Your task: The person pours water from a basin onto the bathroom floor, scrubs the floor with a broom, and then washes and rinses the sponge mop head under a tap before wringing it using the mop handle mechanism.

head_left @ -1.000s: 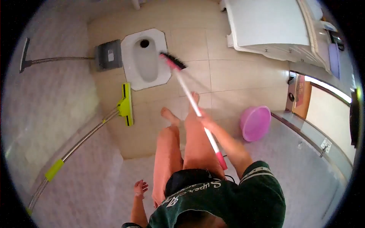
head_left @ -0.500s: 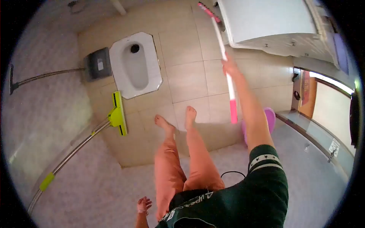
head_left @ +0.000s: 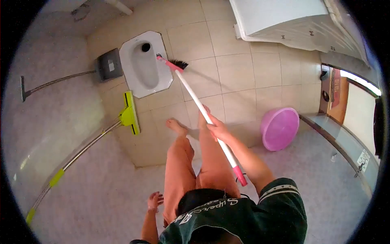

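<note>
My right hand (head_left: 218,128) is wrapped round the white handle of a scrub brush (head_left: 191,92). The brush has a pink grip at the near end and a pink head with black bristles. Its head is over the right edge of a white squat toilet (head_left: 140,77); I cannot tell whether it touches the rim. Down by my left thigh, my left hand (head_left: 155,201) hangs with its fingers apart, holding nothing.
A lime-green squeegee mop (head_left: 129,116) leans at the left, near a dark grey bin (head_left: 109,65). A purple basin (head_left: 280,129) stands at the right against the wall. White washing machine (head_left: 280,18) occupies the upper right, and a doorway lies at the far right.
My right hand has swung the brush left and closer to my body, from beside the white appliance to the toilet's edge. The purple basin has come into full view. My left hand stays low.
</note>
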`<state>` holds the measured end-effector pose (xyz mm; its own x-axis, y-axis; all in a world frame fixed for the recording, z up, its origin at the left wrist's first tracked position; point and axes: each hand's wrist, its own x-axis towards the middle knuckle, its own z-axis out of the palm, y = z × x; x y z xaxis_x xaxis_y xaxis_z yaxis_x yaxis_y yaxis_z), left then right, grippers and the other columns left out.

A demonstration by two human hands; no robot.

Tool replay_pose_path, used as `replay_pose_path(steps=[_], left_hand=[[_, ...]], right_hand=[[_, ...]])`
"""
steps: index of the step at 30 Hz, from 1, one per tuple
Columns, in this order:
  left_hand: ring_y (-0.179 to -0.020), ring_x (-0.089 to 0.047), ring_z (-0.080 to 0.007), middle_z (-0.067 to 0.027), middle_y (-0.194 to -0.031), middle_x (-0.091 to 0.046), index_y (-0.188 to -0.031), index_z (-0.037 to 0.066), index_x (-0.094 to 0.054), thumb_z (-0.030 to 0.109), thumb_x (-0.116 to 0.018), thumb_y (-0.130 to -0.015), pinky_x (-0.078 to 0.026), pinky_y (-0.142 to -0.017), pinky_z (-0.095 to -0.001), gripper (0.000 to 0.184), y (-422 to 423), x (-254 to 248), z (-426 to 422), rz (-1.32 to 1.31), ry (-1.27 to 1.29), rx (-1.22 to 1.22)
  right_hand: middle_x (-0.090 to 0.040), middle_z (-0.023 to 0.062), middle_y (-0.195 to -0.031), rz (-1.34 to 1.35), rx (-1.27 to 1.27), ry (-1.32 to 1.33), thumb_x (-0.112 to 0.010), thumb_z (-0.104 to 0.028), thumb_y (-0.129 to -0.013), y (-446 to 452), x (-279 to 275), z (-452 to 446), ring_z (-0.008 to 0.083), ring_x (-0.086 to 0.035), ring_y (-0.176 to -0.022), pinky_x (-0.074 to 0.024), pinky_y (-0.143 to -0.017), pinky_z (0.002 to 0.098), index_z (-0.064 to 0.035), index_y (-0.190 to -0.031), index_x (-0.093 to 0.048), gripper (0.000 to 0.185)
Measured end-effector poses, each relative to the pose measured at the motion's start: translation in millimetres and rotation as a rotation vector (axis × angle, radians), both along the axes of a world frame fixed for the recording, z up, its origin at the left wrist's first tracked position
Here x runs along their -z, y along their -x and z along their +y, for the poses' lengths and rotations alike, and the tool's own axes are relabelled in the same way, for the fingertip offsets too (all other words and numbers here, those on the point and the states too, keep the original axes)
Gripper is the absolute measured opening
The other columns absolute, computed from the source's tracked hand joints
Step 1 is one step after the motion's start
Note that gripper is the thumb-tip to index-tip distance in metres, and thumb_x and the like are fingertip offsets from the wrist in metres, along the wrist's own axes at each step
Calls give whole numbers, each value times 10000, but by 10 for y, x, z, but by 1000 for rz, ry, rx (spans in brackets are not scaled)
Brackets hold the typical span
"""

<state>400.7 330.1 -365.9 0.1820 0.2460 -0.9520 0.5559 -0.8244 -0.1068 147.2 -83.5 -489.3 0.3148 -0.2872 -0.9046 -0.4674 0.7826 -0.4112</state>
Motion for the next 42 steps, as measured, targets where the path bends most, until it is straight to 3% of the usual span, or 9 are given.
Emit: replay_pose_path(steps=[6, 15, 19, 25, 30, 34, 36, 40, 42], left_hand=[[-748, -577, -229, -104, -955, -576, -1090, 69, -490, 237, -502, -829, -481, -629, -345, 311, -328, -64, -80, -56, 36, 48], [-785, -594, -236, -107, -946, -579, -1083, 65, -493, 245, -518, -807, -483, -624, -331, 330, -999, 82, 663, 7, 73, 99], [-760, -590, -221, -98, -923, -580, -1066, 72, -496, 244, -517, -806, -479, -608, -319, 312, -1296, 22, 1136, -43, 51, 36], [-747, -591, -220, -88, -907, -587, -1057, 77, -502, 246, -533, -795, -483, -605, -326, 313, -1536, 11, 1122, -135, 150, 7], [-750, -598, -225, -92, -894, -596, -1033, 85, -516, 236, -542, -786, -488, -606, -336, 291, -1369, -21, 1110, -164, 264, -75], [-736, -593, -207, -83, -869, -589, -1033, 61, -492, 237, -535, -801, -480, -586, -323, 294, -1088, 53, 1145, -168, 253, -110], [-729, -594, -204, -78, -866, -589, -1036, 63, -490, 233, -535, -802, -480, -586, -324, 292, -881, 37, 1115, -191, 268, -126], [-688, -594, -198, -65, -824, -588, -1011, 74, -489, 222, -519, -814, -476, -554, -321, 249, -199, -66, 1097, -232, 286, -285], [-676, -593, -195, -63, -813, -588, -1002, 79, -490, 221, -509, -820, -475, -544, -320, 231, 135, -107, 1102, -243, 258, -278]], right_hand=[[-349, -40, -521, 71, 290, -68, -437, -128, -834, 694, -730, 350, 69, -316, -361, -285, -312, 225, -224, -1331, -235, 545], [-413, 49, -499, 256, 294, 18, -408, -95, -808, 586, 424, 1056, 146, -393, -355, -358, -303, 301, -187, -1356, -84, 643], [-433, 118, -1161, 64, 131, 316, -462, -56, -759, -405, 536, 1916, 161, -499, -927, -442, -706, 248, -59, -1320, -229, 607], [-417, 18, -532, 20, 72, -13, -453, -113, -774, -1324, -336, 1547, 103, -364, -346, -319, -301, 247, -169, -1316, -268, 575], [-425, 20, -539, -176, 47, -38, -447, -120, -790, -1217, -641, 1261, 103, -375, -361, -330, -315, 247, -182, -1322, -256, 569], [-434, 26, -543, 152, -675, 750, -454, -149, -796, -1226, -599, 1148, 109, -417, -401, -365, -355, 250, -213, -1326, -252, 571], [-442, 39, -552, -46, -294, 47, -450, -144, -792, -1210, -720, 903, 124, -437, -419, -374, -362, 264, -212, -1326, -251, 574], [-408, 14, -488, -36, -692, 613, -442, -129, -787, -792, -432, 711, 118, -402, -357, -382, -340, 280, -163, -1308, -294, 542], [-504, 88, -588, -76, -530, 82, -444, -123, -777, -776, -738, 558, 153, -472, -407, -407, -359, 306, -138, -1289, -313, 529]])
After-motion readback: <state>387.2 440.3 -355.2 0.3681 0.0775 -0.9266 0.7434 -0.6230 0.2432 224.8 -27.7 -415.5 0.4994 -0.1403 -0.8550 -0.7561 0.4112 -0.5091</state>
